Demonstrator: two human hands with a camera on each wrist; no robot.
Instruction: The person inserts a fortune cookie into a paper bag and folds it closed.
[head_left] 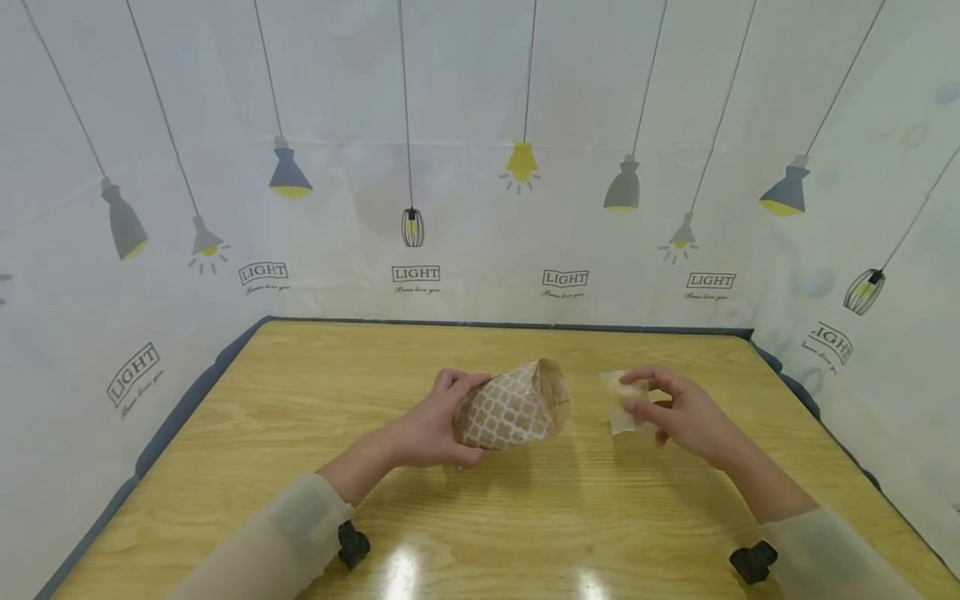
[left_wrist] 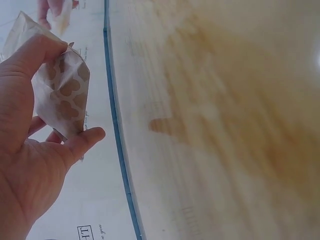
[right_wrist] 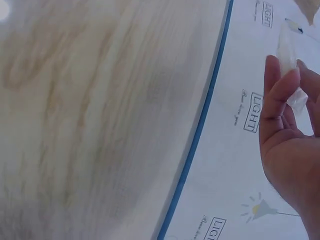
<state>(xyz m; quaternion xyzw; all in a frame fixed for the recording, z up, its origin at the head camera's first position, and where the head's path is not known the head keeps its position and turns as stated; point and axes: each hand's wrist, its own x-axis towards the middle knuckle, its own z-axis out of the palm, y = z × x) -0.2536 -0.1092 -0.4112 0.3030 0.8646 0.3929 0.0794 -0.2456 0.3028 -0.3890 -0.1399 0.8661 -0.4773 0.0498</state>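
My left hand (head_left: 431,429) grips a brown paper bag (head_left: 506,410) with a white lattice pattern, fingers and thumb round its lower end. The bag is tilted on its side, its open mouth facing right. In the left wrist view the thumb and fingers wrap the patterned paper bag (left_wrist: 65,92). To the right, my right hand (head_left: 686,417) pinches a small clear packet (head_left: 618,404) with something pale yellow inside. The right wrist view shows the packet (right_wrist: 287,52) between thumb and fingers. A gap separates the packet from the bag's mouth.
Both hands are over a light wooden table (head_left: 300,375) with a dark blue edge. Behind it and at the sides hangs a pale cloth (head_left: 465,75) printed with lamps and the word LIGHT. Black camera mounts (head_left: 352,546) sit at both wrists.
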